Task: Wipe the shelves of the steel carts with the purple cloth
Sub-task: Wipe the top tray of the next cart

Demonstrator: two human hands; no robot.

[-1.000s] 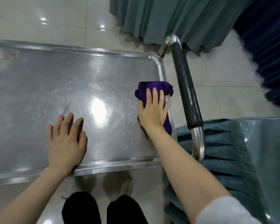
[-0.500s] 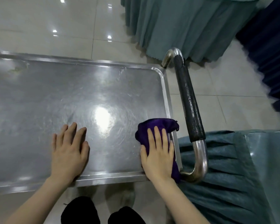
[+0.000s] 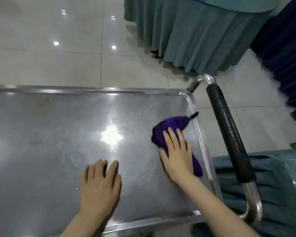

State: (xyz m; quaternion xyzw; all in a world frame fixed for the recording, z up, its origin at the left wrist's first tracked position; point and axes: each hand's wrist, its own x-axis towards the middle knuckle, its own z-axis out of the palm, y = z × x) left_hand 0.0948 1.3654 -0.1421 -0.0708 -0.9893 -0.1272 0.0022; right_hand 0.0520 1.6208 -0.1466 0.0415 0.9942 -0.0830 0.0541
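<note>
Right hand (image 3: 177, 156) presses flat on the purple cloth (image 3: 171, 125), fingers (image 3: 169, 139) spread, near the right rim of the steel cart's top shelf (image 3: 58, 134). Left hand (image 3: 99, 187) rests open-palmed on the shelf, holding nothing.

- The cloth (image 3: 171, 127) was pinned on the cart shelf (image 3: 58, 134) under the right hand (image 3: 177, 156).
- The left hand (image 3: 101, 187) was laid flat beside it, leftward.
- The cart handle (image 3: 229, 134) was found to the right hand's right.

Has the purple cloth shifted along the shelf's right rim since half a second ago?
Yes. The purple cloth, under the right hand, has slid away from the shelf's near corner and slightly off the right rim.
</note>
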